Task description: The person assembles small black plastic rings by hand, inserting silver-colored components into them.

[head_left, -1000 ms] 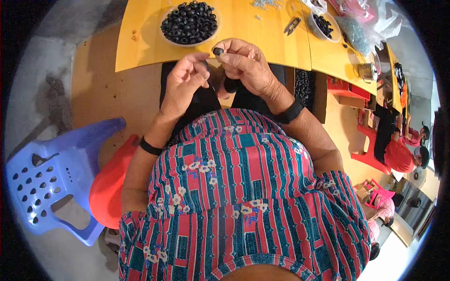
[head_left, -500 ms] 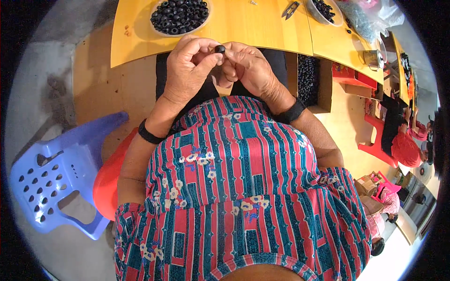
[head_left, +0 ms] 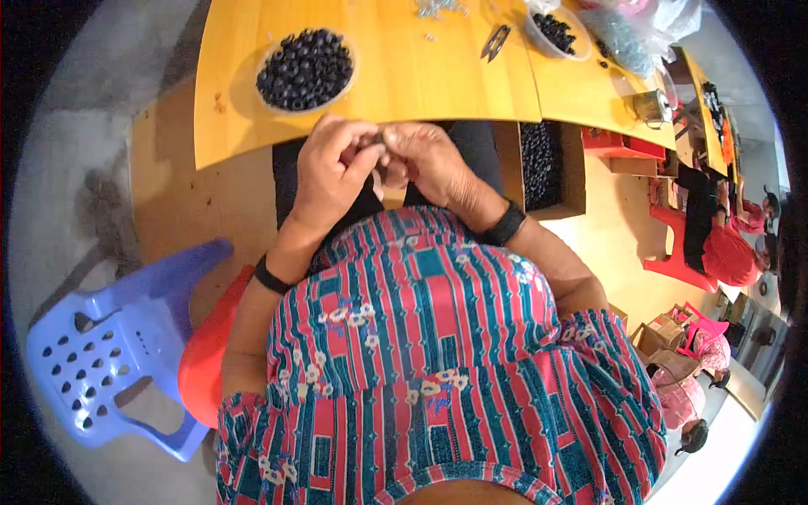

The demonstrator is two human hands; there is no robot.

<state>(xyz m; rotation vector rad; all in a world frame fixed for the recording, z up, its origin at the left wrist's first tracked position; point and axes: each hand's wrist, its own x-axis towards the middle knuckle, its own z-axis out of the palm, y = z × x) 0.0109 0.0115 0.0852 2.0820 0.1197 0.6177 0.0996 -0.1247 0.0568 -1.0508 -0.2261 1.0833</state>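
Observation:
My left hand (head_left: 332,178) and my right hand (head_left: 431,164) meet in front of the table's near edge, above my lap. Thumbs and fingertips of both are pinched together. A small round black piece, plain to see between them half a second ago, is now almost wholly hidden by the fingers. Just beyond my left hand, a clear round plastic bowl (head_left: 354,77) stands on the yellow table (head_left: 412,88), full of similar shiny black pieces, some showing holes.
Thread snips (head_left: 497,44) lie on the table near a second clear tub (head_left: 582,55) of black pieces. Plastic bags (head_left: 627,42) and a metal cup (head_left: 650,108) stand right. A cardboard box (head_left: 574,181) of black pieces is below. A blue chair (head_left: 93,358) stands left; other people sit far right.
Both hands, still together, have come lower in the view, as has the table. The fingers have closed over the black piece, which showed clearly before. More of the table's far part is visible.

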